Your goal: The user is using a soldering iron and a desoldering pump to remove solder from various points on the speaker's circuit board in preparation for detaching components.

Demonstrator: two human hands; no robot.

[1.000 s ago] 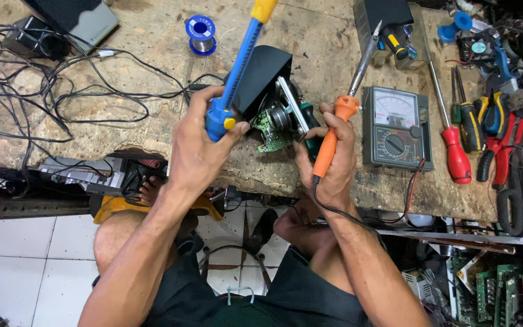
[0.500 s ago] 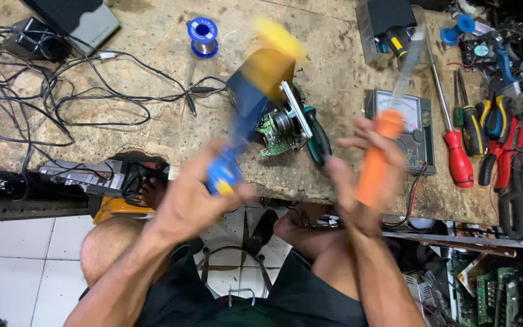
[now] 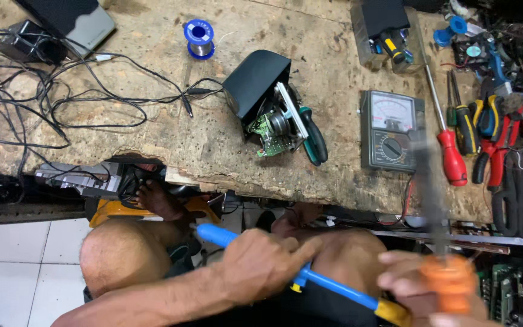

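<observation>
Left hand (image 3: 261, 263) fingers wrap a blue plastic yellow-tipped tool (image 3: 310, 281); right hand (image 3: 431, 290), blurred, apparently grips an orange-handled soldering iron (image 3: 449, 281) near the counter (image 3: 152, 145).

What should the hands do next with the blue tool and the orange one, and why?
Probably lift both tools back up to the bench. The left hand grips the blue tool low over the lap, and the right hand holds the orange-handled tool there too, while the opened black device with its green circuit board lies untouched on the workbench.

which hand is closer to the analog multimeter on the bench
Right. The right hand, gripping an orange-handled tool, sits almost directly below the analog multimeter. The left hand, holding the blue tool, is lower and further left.
</observation>
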